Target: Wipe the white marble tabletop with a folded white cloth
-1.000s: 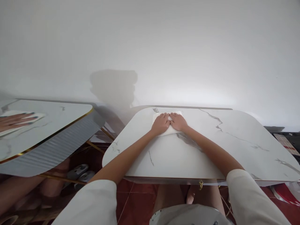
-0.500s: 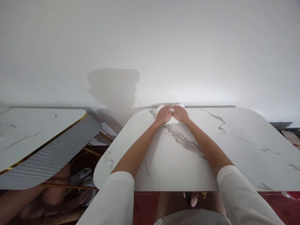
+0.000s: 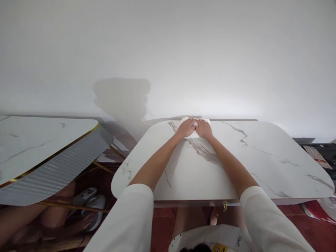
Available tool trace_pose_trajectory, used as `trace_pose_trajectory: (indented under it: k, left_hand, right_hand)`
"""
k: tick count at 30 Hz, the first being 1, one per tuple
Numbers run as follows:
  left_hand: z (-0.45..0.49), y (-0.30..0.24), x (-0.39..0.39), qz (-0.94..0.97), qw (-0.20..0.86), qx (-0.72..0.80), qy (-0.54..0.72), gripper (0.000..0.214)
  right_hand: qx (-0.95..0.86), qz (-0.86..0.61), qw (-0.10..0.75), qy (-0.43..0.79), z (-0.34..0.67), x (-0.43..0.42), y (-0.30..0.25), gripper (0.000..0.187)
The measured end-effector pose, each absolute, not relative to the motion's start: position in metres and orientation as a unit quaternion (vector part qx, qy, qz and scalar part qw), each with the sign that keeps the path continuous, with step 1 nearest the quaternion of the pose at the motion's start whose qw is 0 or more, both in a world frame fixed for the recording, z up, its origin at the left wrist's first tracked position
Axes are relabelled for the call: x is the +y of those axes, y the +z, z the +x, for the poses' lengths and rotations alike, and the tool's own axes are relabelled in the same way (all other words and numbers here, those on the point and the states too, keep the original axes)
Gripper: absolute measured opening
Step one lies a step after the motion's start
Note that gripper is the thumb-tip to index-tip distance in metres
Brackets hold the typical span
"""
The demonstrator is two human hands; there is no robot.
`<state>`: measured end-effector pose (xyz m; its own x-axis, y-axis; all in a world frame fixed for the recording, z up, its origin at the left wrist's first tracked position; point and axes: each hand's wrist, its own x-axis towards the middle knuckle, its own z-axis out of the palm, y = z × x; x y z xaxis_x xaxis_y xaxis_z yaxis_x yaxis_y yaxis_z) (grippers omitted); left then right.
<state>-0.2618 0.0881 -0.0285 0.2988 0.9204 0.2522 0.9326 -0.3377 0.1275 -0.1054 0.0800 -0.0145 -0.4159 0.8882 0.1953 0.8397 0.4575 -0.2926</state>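
Both my hands rest side by side near the far edge of a white marble-patterned tabletop (image 3: 270, 140). Beneath them lies a white cloth or folded tissue (image 3: 193, 135); which of the two I cannot tell. My left hand (image 3: 187, 128) lies flat on its left part, fingers stretched towards the wall. My right hand (image 3: 204, 129) presses flat on the right part, its fingers meeting those of the left. The cloth's far edge pokes out just past the fingertips, and the palms hide most of it.
A pale wall (image 3: 210, 59) rises right behind the table. To the left stands a second marbled table (image 3: 34, 140) with gold trim and a ribbed grey side. Another person's legs (image 3: 56, 210) and grey clogs (image 3: 96, 206) show below it. A dark object (image 3: 324, 154) is at the right.
The view has tilted down slightly, bringing more of the table's front edge and the floor into sight. Both hands stay flat on the cloth at nearly the same spot.
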Motion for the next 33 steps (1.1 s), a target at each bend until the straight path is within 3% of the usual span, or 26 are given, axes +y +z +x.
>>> trace_pose_trajectory:
  k: [33]
  left_hand:
    - [-0.238,-0.019,-0.165,-0.732,0.001,-0.669,-0.125,0.058]
  right_hand:
    - [-0.874,-0.455,0.134,0.104,-0.093,-0.137,-0.012,0.058]
